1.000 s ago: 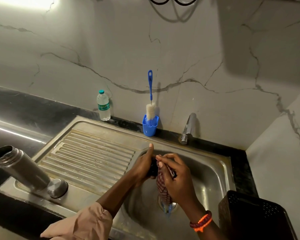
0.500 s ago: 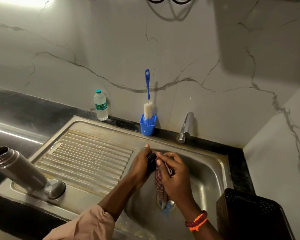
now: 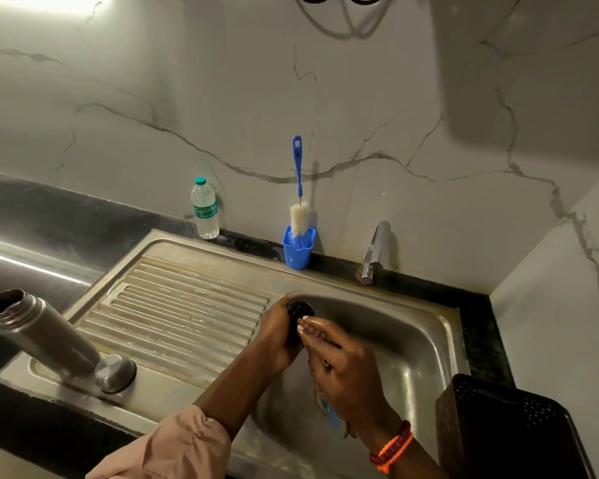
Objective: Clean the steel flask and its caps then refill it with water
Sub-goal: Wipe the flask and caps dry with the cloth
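Both hands over the sink basin (image 3: 426,340). Left hand (image 3: 279,335) curls round a small black cap (image 3: 300,311), holding it at the basin's rim. Right hand (image 3: 343,364) lies against the cap's near side, fingers straight and wet, fingertips touching it. A cloth seems to hang below the right palm, mostly hidden by the hand; cannot tell whether that hand holds it.

Steel flask (image 3: 44,335) stands open-mouthed, well left of the left hand, on the sink's front corner. A round steel cap (image 3: 115,373) sits just beside its base, on the side nearer the hands.

Ribbed drainboard (image 3: 187,312) lies between flask and left hand.

Beyond the hands, against the marble wall: a plastic water bottle (image 3: 204,210) beyond and left, a blue cup (image 3: 298,248) straight ahead holding a blue-handled bottle brush (image 3: 298,191), a chrome tap (image 3: 376,252) beyond the right hand.

Dark perforated basket (image 3: 509,430) just right of the right wrist, which bears an orange bead bracelet (image 3: 393,447).
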